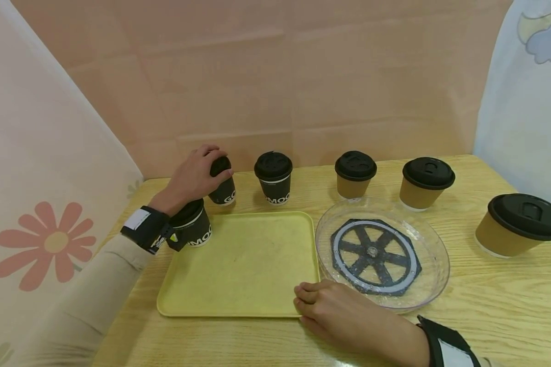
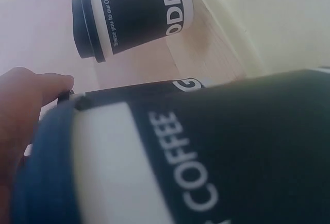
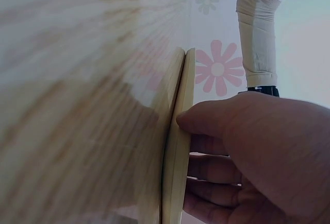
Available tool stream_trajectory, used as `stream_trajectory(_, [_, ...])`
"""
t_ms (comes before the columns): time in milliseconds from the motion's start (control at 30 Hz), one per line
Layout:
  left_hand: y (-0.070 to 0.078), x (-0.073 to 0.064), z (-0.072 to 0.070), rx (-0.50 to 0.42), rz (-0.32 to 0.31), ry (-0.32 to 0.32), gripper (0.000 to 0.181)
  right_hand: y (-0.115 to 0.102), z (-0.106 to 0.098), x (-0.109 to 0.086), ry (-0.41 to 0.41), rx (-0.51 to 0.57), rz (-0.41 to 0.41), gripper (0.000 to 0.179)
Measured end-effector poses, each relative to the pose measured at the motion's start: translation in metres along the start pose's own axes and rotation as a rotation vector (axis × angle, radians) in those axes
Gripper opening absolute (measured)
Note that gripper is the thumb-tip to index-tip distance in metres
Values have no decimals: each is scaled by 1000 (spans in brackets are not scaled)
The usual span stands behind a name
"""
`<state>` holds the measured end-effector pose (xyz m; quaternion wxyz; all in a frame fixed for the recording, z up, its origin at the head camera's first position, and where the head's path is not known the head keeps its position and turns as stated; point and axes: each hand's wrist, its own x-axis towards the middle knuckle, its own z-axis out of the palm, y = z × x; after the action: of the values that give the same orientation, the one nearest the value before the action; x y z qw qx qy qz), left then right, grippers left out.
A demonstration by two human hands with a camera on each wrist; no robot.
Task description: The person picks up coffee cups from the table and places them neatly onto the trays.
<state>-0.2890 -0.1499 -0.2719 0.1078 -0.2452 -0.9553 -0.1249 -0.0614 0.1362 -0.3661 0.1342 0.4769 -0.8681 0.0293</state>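
At the back left, my left hand (image 1: 196, 174) grips the lidded top of a black paper coffee cup (image 1: 223, 193) that stands upright on the table. Its fingers reach over the lid and the thumb lies along the near side. Under that wrist stands another black coffee cup (image 1: 197, 229), large and blurred in the left wrist view. A yellow tray (image 1: 239, 265) lies in front of these cups. My right hand (image 1: 335, 311) holds the tray's near right corner, the thumb (image 3: 198, 119) against the rim and the other fingers over it.
One more black cup (image 1: 274, 178) stands behind the tray. To the right are brown cups with black lids: one (image 1: 354, 176) at the back, one (image 1: 424, 186) beside it, one (image 1: 514, 229) nearer. A clear round dish (image 1: 433, 285) with a dark wheel-like base touches or nearly touches the tray.
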Motion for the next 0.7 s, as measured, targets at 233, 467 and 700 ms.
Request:
stream_trajectory(233, [7,-6,-5,-1,33,45,54,1,1,2,-25,17,0,26])
stream_trajectory(467, [16,-18,-11,-4,89,111,54,1,1,2,-23,11,-3,27])
stream_trajectory(700, [25,-28,-13,-15,128,147,53,1,2,1,-19,4,-8,27])
